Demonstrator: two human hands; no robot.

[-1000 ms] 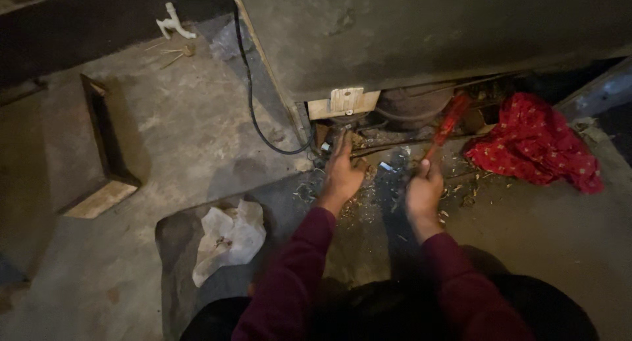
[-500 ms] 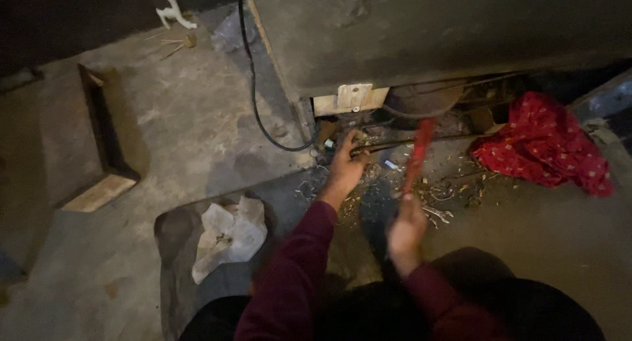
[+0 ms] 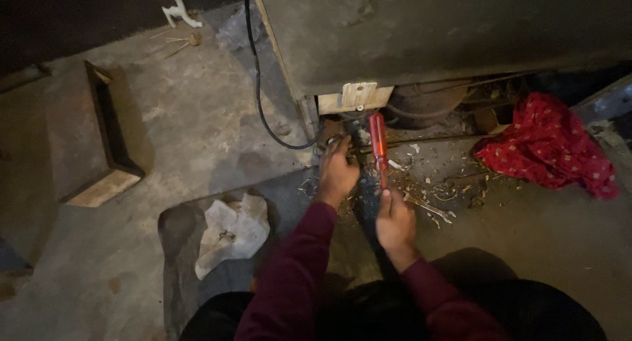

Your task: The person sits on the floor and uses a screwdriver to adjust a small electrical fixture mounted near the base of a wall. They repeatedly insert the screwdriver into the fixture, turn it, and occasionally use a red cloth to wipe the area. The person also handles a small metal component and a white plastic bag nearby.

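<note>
My left hand [image 3: 338,171] reaches to the bottom edge of a large grey metal appliance [image 3: 434,31] and its fingers close on a small dark part there, just under a pale wooden block [image 3: 355,96]. My right hand [image 3: 395,221] grips the shaft end of a red-handled screwdriver [image 3: 378,138], whose red handle points up toward the appliance's open underside. A dark round motor-like body [image 3: 428,103] sits in that opening. Both sleeves are maroon.
Small screws and metal scraps [image 3: 428,189] litter the floor by my hands. A red patterned cloth [image 3: 550,151] lies at the right. A crumpled white rag [image 3: 232,230] rests on a dark mat at the left. A black cable [image 3: 258,84] runs along the concrete floor.
My right hand has swung the screwdriver leftward and upright, from leaning right near the cloth to standing beside my left hand. My left hand stays at the appliance's lower edge.
</note>
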